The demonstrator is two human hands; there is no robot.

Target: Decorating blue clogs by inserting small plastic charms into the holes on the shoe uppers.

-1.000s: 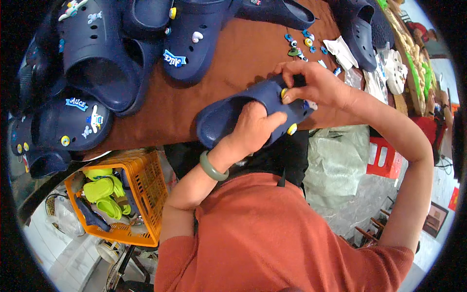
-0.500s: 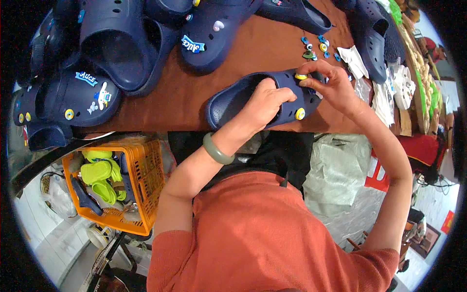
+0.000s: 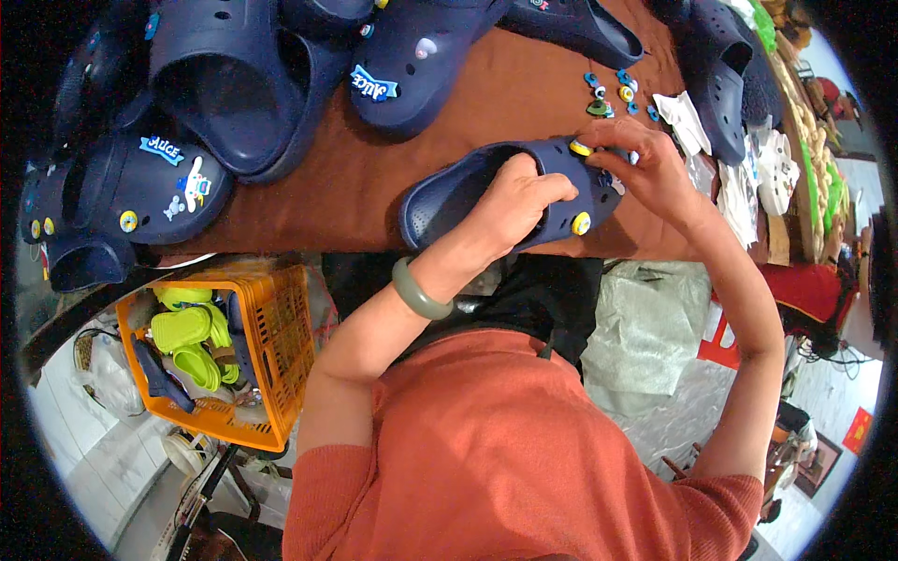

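A navy clog [image 3: 554, 161] lies on its sole on the brown-covered table, its toe pointing right. My left hand [image 3: 510, 206] grips its upper at the foot opening; the thumb rests on top and the other fingers are hidden inside. At the far side of the upper, my right hand [image 3: 655, 173] pinches a round yellow shoe charm [image 3: 580, 148] with thumb and forefinger. A second yellow charm [image 3: 581, 222] sits in the near side of the upper. A pale charm [image 3: 615, 184] shows near the toe, partly under my right hand.
Small loose charms [image 3: 626, 92] lie beyond my right hand, beside white paper slips [image 3: 683, 122]. Several navy clogs stand left and behind, one with a blue banner charm [image 3: 374, 84]. An orange crate [image 3: 271, 374] below left holds green clogs [image 3: 182, 329].
My right hand has shifted slightly right and its fingers have rolled a little at the yellow charm. My left hand keeps its hold on the clog. The whole view has moved slightly.
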